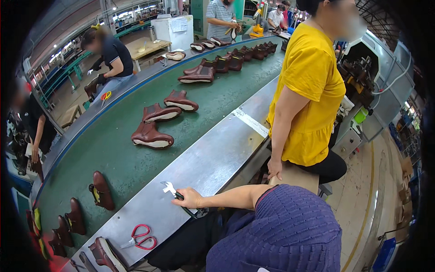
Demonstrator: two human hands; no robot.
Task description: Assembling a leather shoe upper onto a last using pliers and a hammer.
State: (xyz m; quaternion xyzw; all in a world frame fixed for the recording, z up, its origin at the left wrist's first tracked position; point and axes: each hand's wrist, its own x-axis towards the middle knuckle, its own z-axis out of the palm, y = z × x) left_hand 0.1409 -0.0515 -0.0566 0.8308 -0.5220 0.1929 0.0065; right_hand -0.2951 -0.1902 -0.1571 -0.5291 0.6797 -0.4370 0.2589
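Observation:
My right hand [190, 198], coming from a short purple sleeve, is closed round the dark handles of a pair of pincers [169, 187]. Their pale metal jaws point left over the steel ledge [195, 165] beside the conveyor. Nearer to me on this ledge lie red-handled scissors [144, 236], with their blades to the left. A brown ankle boot [107, 255] lies at the ledge's near end, its pale underside showing. My left hand is out of view.
On the green conveyor belt [113, 149] lie several brown boots, among them one boot [152, 136] beyond my hand. A person in a yellow top [312, 90] sits close on the right, near a machine [362, 68]. Yellow-handled scissors [106, 96] lie on the far rim.

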